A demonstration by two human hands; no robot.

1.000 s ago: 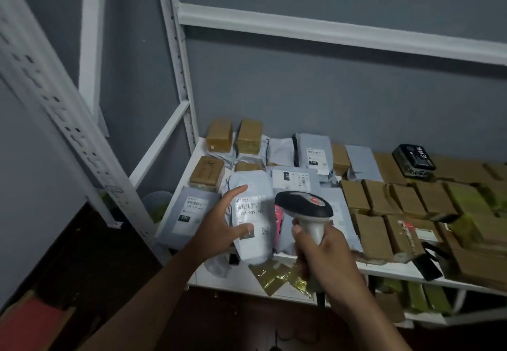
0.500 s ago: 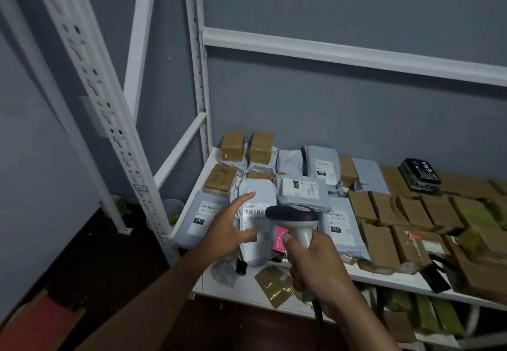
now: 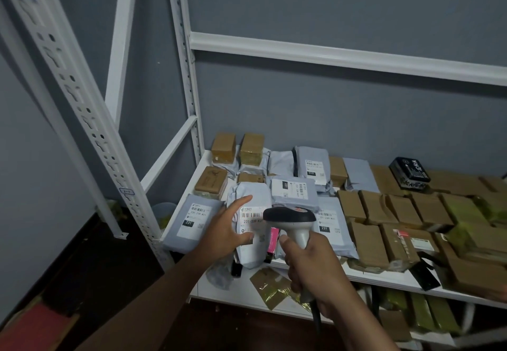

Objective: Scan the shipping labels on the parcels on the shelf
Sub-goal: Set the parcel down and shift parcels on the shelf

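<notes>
A grey poly parcel (image 3: pixel 253 194) with a white barcode label (image 3: pixel 251 219) lies at the front left of the white shelf (image 3: pixel 384 278), its lower end hanging over the edge. My left hand (image 3: pixel 226 231) holds it by its left side, thumb on the label and index finger straight along the bag. My right hand (image 3: pixel 312 265) grips the handle of a grey-and-black barcode scanner (image 3: pixel 289 216). The scanner's head sits just right of the label and covers its right edge.
More labelled grey parcels (image 3: pixel 193 220) (image 3: pixel 296 190) and rows of brown boxes (image 3: pixel 369 242) crowd the shelf, with a black box (image 3: pixel 410 173) at the back. White perforated uprights (image 3: pixel 90 122) stand on the left. Gold packets (image 3: pixel 271 284) lie on the lower shelf.
Both hands keep their holds on the parcel and the scanner. The scanner head has drifted slightly left onto the label's right edge. My view has pulled back and tilted up.
</notes>
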